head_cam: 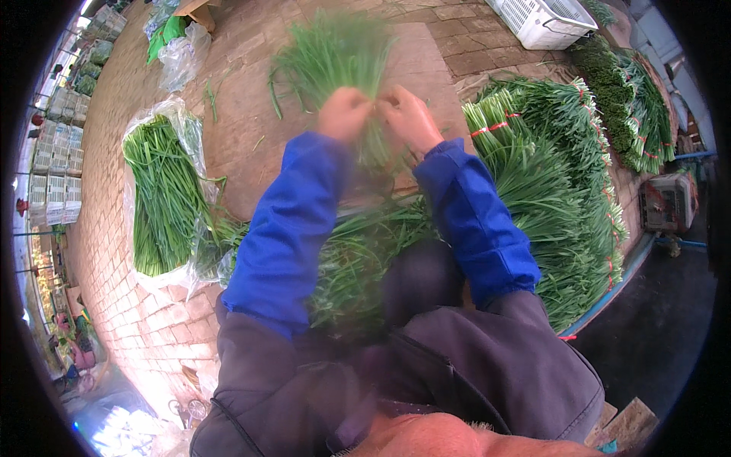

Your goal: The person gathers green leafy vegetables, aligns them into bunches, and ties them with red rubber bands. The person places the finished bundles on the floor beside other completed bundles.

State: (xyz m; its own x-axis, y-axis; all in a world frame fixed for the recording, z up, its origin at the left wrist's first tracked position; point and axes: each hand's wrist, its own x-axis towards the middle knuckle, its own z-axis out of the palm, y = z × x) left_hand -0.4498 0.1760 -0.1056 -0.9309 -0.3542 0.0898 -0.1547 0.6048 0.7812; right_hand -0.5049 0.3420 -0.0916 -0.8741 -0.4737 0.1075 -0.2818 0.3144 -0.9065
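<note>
Both my hands meet around a loose bunch of green leafy stalks, like Chinese chives [337, 57], over a flat brown board [245, 160]. My left hand [345, 113] grips the bunch from the left, blurred by motion. My right hand [408, 117] is close beside it, fingertips pinched at the bunch's right side; whether they hold a tie cannot be told. Bundles tied with red bands [491, 128] lie stacked at the right. More loose stalks [165, 194] lie in an opened clear plastic bag at the left. Loose leaves [354, 274] lie below, between my arms.
A white plastic crate [542, 28] stands at the top right. Further tied bundles [651, 114] and a boxy device [667, 203] are at the far right. Clear and green plastic bags [180, 51] lie at the upper left on the brick floor [131, 103]. Stacked crates [57, 171] line the far left.
</note>
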